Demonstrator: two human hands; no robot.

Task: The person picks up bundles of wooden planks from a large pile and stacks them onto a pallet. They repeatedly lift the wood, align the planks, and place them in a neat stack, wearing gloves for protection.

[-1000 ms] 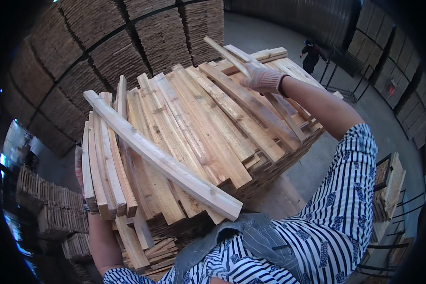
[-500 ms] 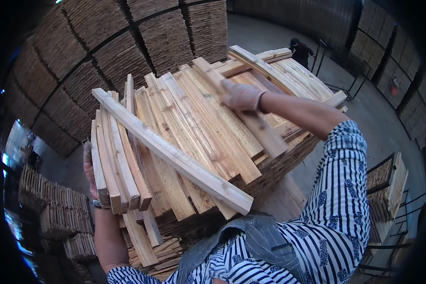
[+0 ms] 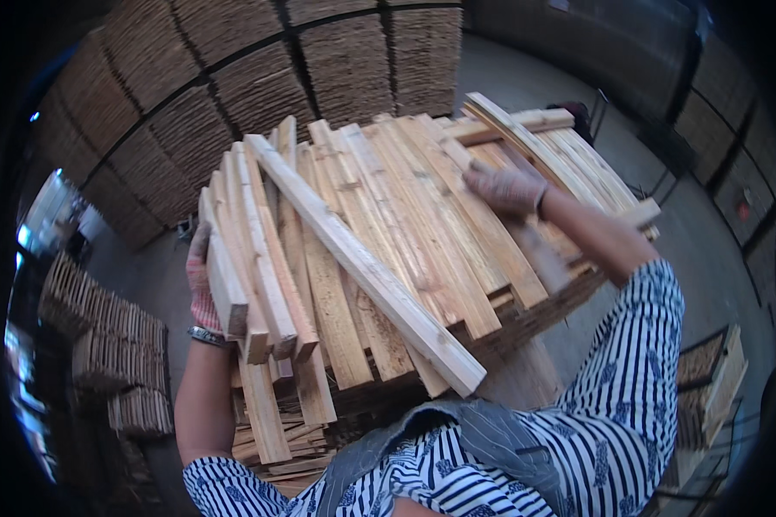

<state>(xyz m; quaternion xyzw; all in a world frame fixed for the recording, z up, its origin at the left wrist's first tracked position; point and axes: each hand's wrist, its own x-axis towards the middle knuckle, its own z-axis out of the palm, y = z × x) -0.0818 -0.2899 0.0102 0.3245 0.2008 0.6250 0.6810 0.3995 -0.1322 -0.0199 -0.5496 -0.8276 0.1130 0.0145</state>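
My left hand [image 3: 200, 271], in a pale knitted glove, is closed against the outer side of several upright-edged wooden boards [image 3: 254, 258] at the left of a large lumber stack; its fingertips are partly hidden. To the right, my gloved right hand [image 3: 507, 188] grips a wooden board [image 3: 459, 153], whose near end is smeared by motion. Rows of flat boards [image 3: 422, 233] cover the top of the stack between my hands. One thicker piece of lumber [image 3: 362, 267] lies slantwise over them, its near end sticking out towards me.
Tall walls of stacked lumber [image 3: 250, 86] stand behind. More board piles [image 3: 116, 345] are at the left. Loose crosswise boards [image 3: 526, 121] rest on the stack's far right. A metal rack with boards [image 3: 707, 379] stands at the right; a person [image 3: 582, 119] is partly hidden beyond the stack.
The view has shifted, so the stack sits further right. My right hand has moved rightward over the stack; a board now lies flat to its left. My left hand stays at the left boards.
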